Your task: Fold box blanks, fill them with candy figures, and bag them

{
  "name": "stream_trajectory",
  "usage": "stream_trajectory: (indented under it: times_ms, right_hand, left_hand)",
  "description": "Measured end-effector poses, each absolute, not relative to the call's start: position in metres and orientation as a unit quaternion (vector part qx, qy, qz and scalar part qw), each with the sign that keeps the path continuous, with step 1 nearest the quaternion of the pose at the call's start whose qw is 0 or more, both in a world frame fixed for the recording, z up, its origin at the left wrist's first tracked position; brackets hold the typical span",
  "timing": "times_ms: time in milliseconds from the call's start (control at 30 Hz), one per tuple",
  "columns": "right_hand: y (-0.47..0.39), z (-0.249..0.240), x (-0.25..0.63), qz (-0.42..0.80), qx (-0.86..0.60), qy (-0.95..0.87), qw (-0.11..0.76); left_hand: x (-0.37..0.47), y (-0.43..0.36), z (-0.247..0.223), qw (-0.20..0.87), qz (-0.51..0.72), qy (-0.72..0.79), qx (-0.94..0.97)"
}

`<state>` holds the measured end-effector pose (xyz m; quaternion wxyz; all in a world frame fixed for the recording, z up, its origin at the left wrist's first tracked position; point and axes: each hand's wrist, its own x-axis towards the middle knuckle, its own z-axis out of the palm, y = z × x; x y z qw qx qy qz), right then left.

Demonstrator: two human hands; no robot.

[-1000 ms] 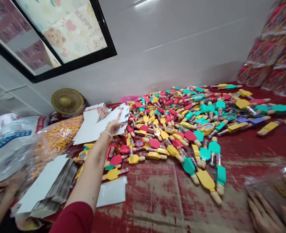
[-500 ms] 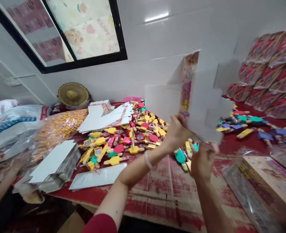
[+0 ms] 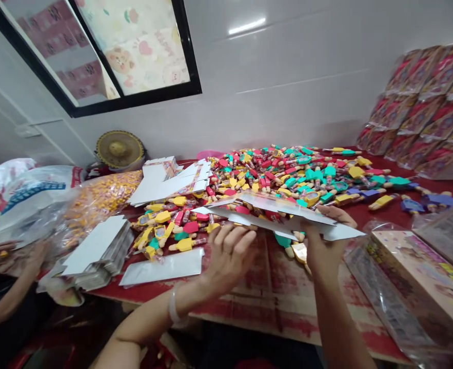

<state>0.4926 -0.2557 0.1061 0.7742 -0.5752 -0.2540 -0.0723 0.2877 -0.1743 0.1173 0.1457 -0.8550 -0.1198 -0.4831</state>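
"Above the counter point(image 3: 288, 305), what is counted?"

"One white cardboard sheet point(image 3: 288, 209) in hand, one bracelet point(image 3: 175, 307), two piles of flat cartons: an upper pile point(image 3: 164, 185) and a lower pile point(image 3: 95, 246). The toys point(image 3: 267, 179) are heaped too thickly to be counted."

"And the sheet's look?"

"Pale, thin, cut with flaps and pointed corners. Seen nearly edge-on, tilted down to the right, in front of the heap."

"How is it held?"

"Its right end is clamped between the fingers of the right hand point(image 3: 328, 230). By its near edge, the left hand's point(image 3: 226, 259) fingers are bent, slightly parted; whether anything is gripped there cannot be told."
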Motion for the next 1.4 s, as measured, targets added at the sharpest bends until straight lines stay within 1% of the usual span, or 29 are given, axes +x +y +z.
stream_trajectory:
  times_ms: [33, 100, 200, 267, 333, 400, 500, 600, 667, 733, 833, 900, 967, 1033, 1100, 1133, 1167, 1267, 1300, 1333, 1400]
  right_hand:
    - [-0.258, 0.108, 0.489, -0.065, -0.58, -0.279, 0.763]
    - [-0.264, 0.111, 0.485, -0.046, -0.59, -0.335, 0.733]
    - [-0.277, 0.114, 0.482, -0.005, -0.602, -0.433, 0.67]
    - [-0.288, 0.117, 0.482, 0.024, -0.589, -0.503, 0.632]
    - [-0.297, 0.12, 0.48, 0.072, -0.563, -0.565, 0.599]
    - [-0.305, 0.121, 0.479, 0.123, -0.545, -0.593, 0.58]
    - [-0.313, 0.115, 0.48, 0.181, -0.509, -0.595, 0.595]
    - [-0.314, 0.1, 0.486, 0.233, -0.462, -0.588, 0.622]
    - [-0.309, 0.091, 0.491, 0.235, -0.486, -0.549, 0.639]
    - [-0.302, 0.087, 0.496, 0.227, -0.547, -0.511, 0.624]
    - [-0.292, 0.089, 0.497, 0.186, -0.631, -0.463, 0.594]
    - [-0.289, 0.091, 0.496, 0.138, -0.654, -0.421, 0.613]
    - [-0.29, 0.09, 0.498, 0.111, -0.657, -0.39, 0.635]
    - [-0.293, 0.088, 0.503, 0.097, -0.662, -0.365, 0.647]
    - [-0.295, 0.085, 0.508, 0.075, -0.674, -0.337, 0.654]
    - [-0.297, 0.085, 0.509, 0.065, -0.681, -0.326, 0.652]
    - [-0.297, 0.084, 0.509, 0.058, -0.69, -0.321, 0.647]
    - [-0.298, 0.084, 0.498, 0.052, -0.72, -0.334, 0.607]
    - [-0.299, 0.085, 0.494, 0.054, -0.731, -0.339, 0.59]
    - [-0.3, 0.085, 0.489, 0.055, -0.742, -0.341, 0.575]
    - [-0.304, 0.085, 0.484, 0.059, -0.751, -0.347, 0.559]
  left_hand:
    - [0.281, -0.168, 0.114, 0.188, -0.493, -0.13, -0.839]
    - [0.269, -0.156, 0.115, 0.235, -0.504, -0.124, -0.822]
    - [0.254, -0.147, 0.126, 0.253, -0.499, -0.099, -0.823]
    - [0.249, -0.149, 0.134, 0.23, -0.43, -0.071, -0.87]
    - [0.248, -0.153, 0.137, 0.18, -0.343, -0.034, -0.921]
    - [0.25, -0.157, 0.136, 0.126, -0.296, -0.023, -0.947]
    - [0.253, -0.159, 0.13, 0.054, -0.275, -0.087, -0.956]
    - [0.26, -0.154, 0.123, -0.039, -0.251, -0.155, -0.955]
    - [0.271, -0.151, 0.118, -0.085, -0.238, -0.195, -0.948]
    - [0.287, -0.151, 0.112, -0.099, -0.234, -0.214, -0.943]
    - [0.307, -0.164, 0.11, -0.088, -0.252, -0.204, -0.942]
    - [0.304, -0.182, 0.118, -0.079, -0.286, -0.184, -0.937]
    - [0.283, -0.2, 0.133, -0.101, -0.331, -0.138, -0.928]
    - [0.254, -0.206, 0.147, -0.148, -0.434, -0.108, -0.882]
    - [0.231, -0.193, 0.152, -0.196, -0.567, -0.148, -0.786]
    - [0.227, -0.181, 0.149, -0.231, -0.588, -0.181, -0.754]
    - [0.227, -0.167, 0.143, -0.283, -0.567, -0.205, -0.746]
    - [0.25, -0.132, 0.116, -0.489, -0.365, -0.21, -0.764]
    - [0.261, -0.127, 0.107, -0.532, -0.331, -0.217, -0.748]
    - [0.273, -0.126, 0.1, -0.556, -0.327, -0.233, -0.728]
    - [0.291, -0.132, 0.093, -0.553, -0.369, -0.275, -0.695]
